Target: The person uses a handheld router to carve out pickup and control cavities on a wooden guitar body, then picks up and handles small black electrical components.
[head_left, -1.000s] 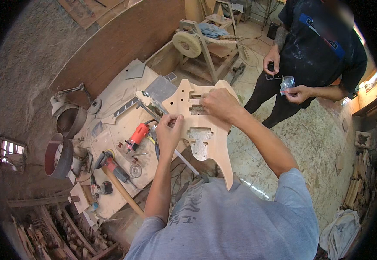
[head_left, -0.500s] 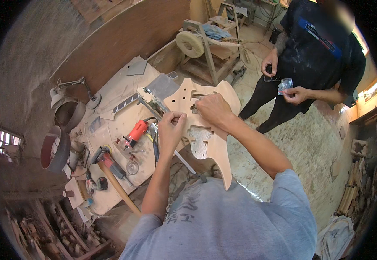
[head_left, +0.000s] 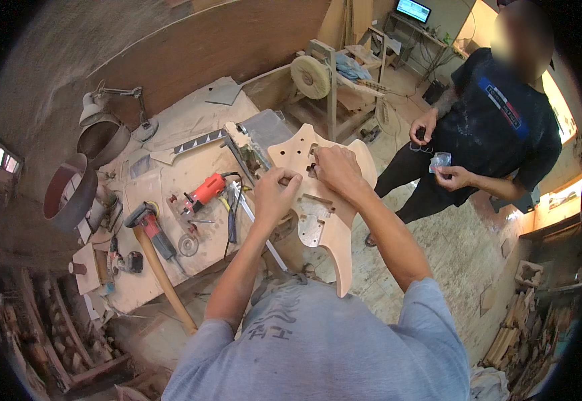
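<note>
In front of my body is a pale, unpainted electric guitar body [head_left: 336,242] with round holes and routed cavities. Its long curved horn points towards my shirt. My right hand [head_left: 337,172] rests over the upper cavity, fingers curled down against a small dark piece I cannot make out. Beside it, at the guitar body's left edge, my left hand [head_left: 277,192] has thumb and fingers pinched together; whatever lies between them is hidden. A metal pickguard-like plate or shiny cavity floor [head_left: 313,226] shows in the lower cavity.
Left of me, a workbench [head_left: 170,179] carries a red power tool [head_left: 205,192], an angle grinder [head_left: 156,230], a cordless drill [head_left: 128,260] and a desk lamp [head_left: 145,127]. A buffing wheel [head_left: 310,76] stands beyond. At right, another person [head_left: 488,127] holds a small clear packet [head_left: 440,162].
The view has tilted upward, bringing a lit screen at the back into sight. My right hand stays over the upper cavity with slightly shifted fingers. My left hand remains pinched beside it.
</note>
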`<state>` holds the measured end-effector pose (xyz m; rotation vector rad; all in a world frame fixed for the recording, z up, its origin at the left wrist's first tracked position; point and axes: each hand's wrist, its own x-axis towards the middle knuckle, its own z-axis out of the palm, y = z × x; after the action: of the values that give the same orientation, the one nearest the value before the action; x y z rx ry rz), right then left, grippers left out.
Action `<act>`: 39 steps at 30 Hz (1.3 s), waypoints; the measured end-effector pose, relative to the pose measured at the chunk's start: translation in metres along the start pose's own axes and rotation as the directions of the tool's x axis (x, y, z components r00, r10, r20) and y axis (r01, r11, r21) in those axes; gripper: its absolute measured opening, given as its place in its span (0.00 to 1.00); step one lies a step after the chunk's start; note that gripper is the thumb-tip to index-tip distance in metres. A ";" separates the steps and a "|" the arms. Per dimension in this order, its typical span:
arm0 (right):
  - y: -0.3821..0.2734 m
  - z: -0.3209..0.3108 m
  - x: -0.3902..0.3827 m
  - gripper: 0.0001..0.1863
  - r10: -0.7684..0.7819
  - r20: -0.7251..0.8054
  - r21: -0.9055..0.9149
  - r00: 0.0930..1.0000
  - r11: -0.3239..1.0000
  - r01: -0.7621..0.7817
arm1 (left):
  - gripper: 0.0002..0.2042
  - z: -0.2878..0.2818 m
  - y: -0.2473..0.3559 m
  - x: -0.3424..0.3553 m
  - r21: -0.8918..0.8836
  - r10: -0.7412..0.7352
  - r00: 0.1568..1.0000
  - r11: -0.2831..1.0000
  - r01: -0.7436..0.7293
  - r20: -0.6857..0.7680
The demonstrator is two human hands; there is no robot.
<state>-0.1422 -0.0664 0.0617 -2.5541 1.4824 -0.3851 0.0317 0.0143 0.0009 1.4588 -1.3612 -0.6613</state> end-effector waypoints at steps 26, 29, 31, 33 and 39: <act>0.030 -0.004 0.002 0.16 0.033 0.123 0.316 0.992 0.946 -0.070 | 0.34 -0.044 -0.008 -0.020 -0.022 -0.365 0.833 0.912 0.410 0.415; 0.014 -0.030 0.000 0.18 -0.031 0.393 0.312 0.919 0.945 -0.102 | 0.32 -0.039 -0.018 -0.047 -0.073 -0.415 0.856 0.887 0.456 0.307; 0.013 -0.025 -0.003 0.17 -0.093 0.360 0.279 0.928 0.960 -0.013 | 0.30 -0.034 -0.019 -0.065 -0.170 -0.417 0.866 0.866 0.471 0.275; 0.006 -0.025 -0.010 0.17 -0.122 0.332 0.246 0.935 0.968 0.039 | 0.30 -0.028 -0.020 -0.081 -0.242 -0.417 0.876 0.848 0.471 0.244; 0.003 -0.004 -0.012 0.13 -0.136 0.314 0.049 0.940 0.991 0.127 | 0.26 -0.019 -0.040 -0.097 -0.391 -0.415 0.865 0.774 0.499 0.283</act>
<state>-0.1515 -0.0571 0.0629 -2.5503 1.1882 -0.0055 0.0441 0.1068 -0.0509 1.3653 -0.8794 -1.3658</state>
